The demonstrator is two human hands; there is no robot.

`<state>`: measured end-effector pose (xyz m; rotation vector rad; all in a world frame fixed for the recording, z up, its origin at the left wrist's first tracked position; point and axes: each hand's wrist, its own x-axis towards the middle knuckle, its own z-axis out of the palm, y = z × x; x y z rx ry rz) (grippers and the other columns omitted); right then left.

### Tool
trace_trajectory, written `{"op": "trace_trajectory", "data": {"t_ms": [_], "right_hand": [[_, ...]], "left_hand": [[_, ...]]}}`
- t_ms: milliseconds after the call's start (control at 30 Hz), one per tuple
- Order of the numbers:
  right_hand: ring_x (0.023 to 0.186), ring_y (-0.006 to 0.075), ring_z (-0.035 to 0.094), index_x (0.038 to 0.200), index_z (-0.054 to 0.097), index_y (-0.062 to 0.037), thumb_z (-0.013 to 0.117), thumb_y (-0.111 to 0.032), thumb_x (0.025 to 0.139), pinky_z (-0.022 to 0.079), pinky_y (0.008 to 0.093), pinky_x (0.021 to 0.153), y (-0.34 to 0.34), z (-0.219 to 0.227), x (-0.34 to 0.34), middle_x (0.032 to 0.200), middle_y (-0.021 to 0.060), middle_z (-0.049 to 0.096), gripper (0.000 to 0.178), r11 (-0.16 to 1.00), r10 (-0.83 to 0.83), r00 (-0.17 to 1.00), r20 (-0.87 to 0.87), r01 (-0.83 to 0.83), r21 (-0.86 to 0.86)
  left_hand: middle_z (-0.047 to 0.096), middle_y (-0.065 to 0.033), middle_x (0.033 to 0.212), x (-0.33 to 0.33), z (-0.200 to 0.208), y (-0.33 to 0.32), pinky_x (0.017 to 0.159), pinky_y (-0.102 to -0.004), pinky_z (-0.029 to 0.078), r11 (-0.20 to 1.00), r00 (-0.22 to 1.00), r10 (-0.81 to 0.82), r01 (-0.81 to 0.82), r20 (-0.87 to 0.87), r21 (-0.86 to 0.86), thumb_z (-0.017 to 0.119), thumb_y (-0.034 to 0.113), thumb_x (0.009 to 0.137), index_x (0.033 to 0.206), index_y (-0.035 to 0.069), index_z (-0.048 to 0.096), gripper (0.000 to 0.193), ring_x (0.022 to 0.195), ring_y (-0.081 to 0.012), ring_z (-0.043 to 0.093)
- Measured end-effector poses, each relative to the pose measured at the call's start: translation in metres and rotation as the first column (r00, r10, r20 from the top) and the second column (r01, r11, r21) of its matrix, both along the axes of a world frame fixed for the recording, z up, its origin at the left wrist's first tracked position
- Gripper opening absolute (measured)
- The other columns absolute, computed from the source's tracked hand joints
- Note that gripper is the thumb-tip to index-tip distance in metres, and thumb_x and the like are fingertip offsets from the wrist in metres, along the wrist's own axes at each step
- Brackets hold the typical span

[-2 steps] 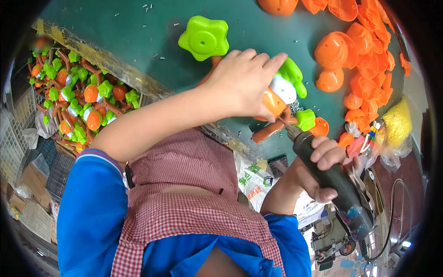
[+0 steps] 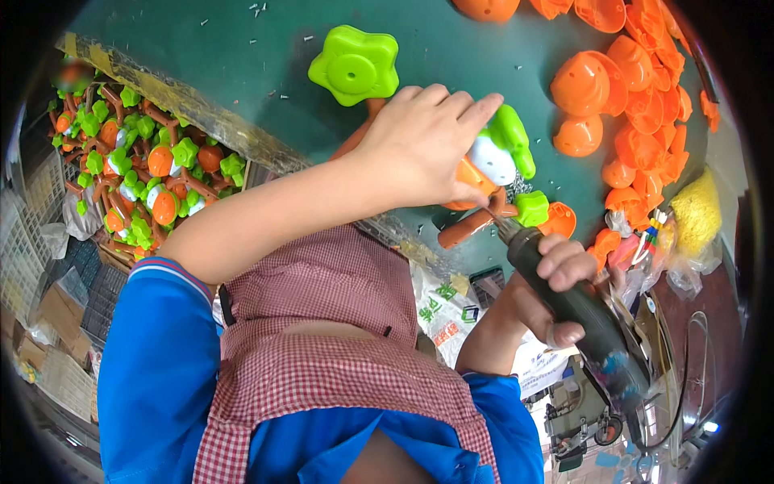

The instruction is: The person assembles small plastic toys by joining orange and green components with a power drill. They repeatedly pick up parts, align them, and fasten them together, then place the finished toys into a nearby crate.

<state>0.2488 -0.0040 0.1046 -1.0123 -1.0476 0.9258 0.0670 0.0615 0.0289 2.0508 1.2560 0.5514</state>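
Note:
My left hand (image 2: 419, 149) is closed over a plastic toy with an orange-and-white body (image 2: 492, 161), green star-shaped ends and brown branch-like arms. One large green star (image 2: 355, 66) sticks out beyond my knuckles, and a small green star (image 2: 531, 208) lies by the brown pieces. My right hand (image 2: 556, 286) is wrapped round a black electric screwdriver (image 2: 588, 319). Its tip meets the toy's brown part (image 2: 476, 224) just under my left hand. My left palm hides much of the toy's middle.
Many orange shells (image 2: 645, 105) lie along the table's right side, beside a yellow bag (image 2: 695, 210). Loose screws are scattered on the green tabletop (image 2: 266, 48). Left of the worn table edge stands a heap of toys (image 2: 153, 173). The screwdriver's cable (image 2: 685, 395) hangs at lower right.
The toy and the screwdriver have shifted very slightly to the left. Both hands keep their grip, and the screwdriver tip stays at the brown part.

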Motion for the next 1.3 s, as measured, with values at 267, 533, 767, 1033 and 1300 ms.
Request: {"op": "trace_trajectory", "data": {"t_ms": [267,533,767,1033,1300], "right_hand": [[0.064,0.0211,0.056,0.131,0.039,-0.0101,0.072,-0.051,0.078,0.046,0.0385,0.063,-0.035,-0.027,-0.011,0.07,0.0055,0.056,0.075,0.994,0.071,0.997,-0.028,-0.073,-0.086],[0.065,0.0207,0.057,0.131,0.038,-0.01,0.072,-0.054,0.076,0.047,0.0385,0.065,-0.037,-0.045,-0.01,0.073,0.0061,0.056,0.079,0.993,-0.043,0.999,-0.033,0.039,-0.115],[0.06,0.0165,0.053,0.141,0.03,-0.0102,0.065,-0.057,0.081,0.047,0.0355,0.061,-0.027,0.001,-0.006,0.075,0.0033,0.054,0.084,0.998,0.024,0.981,-0.193,-0.013,0.058],[0.062,0.0132,0.049,0.137,0.04,-0.0097,0.065,-0.052,0.08,0.039,0.0313,0.063,-0.014,0.011,-0.002,0.077,0.0007,0.052,0.075,0.972,0.236,0.965,-0.119,-0.231,0.053],[0.057,0.016,0.056,0.14,0.033,-0.0107,0.068,-0.049,0.082,0.046,0.033,0.056,-0.01,0.019,0.0,0.075,0.0019,0.058,0.078,0.977,0.206,0.969,-0.137,-0.197,0.075]], "left_hand": [[0.064,-0.017,0.084,0.002,-0.004,0.004,0.077,-0.0432,0.048,0.963,0.994,0.075,-0.094,-0.085,-0.252,0.064,0.049,0.08,0.131,0.006,0.044,0.069,0.081,-0.0348,0.062],[0.065,-0.0002,0.093,-0.02,-0.003,-0.034,0.083,-0.0385,0.046,0.933,0.991,0.009,-0.058,0.137,0.356,0.072,0.025,0.073,0.1,0.013,0.067,0.03,0.094,-0.0215,0.057],[0.061,0.0084,0.087,0.003,-0.001,-0.072,0.082,-0.0345,0.034,0.964,0.985,-0.123,0.09,0.118,0.251,0.073,0.028,0.063,0.082,0.019,0.071,0.021,0.089,-0.0125,0.054],[0.061,0.0109,0.088,-0.004,0.003,-0.069,0.08,-0.0352,0.032,0.951,0.988,-0.142,0.12,0.061,0.284,0.07,0.023,0.068,0.082,0.019,0.071,0.015,0.087,-0.0105,0.053],[0.06,0.0115,0.087,-0.004,0.012,-0.056,0.079,-0.0356,0.033,0.955,0.972,-0.204,0.171,0.12,0.24,0.072,0.023,0.067,0.081,0.019,0.07,0.015,0.086,-0.0111,0.053]]}}
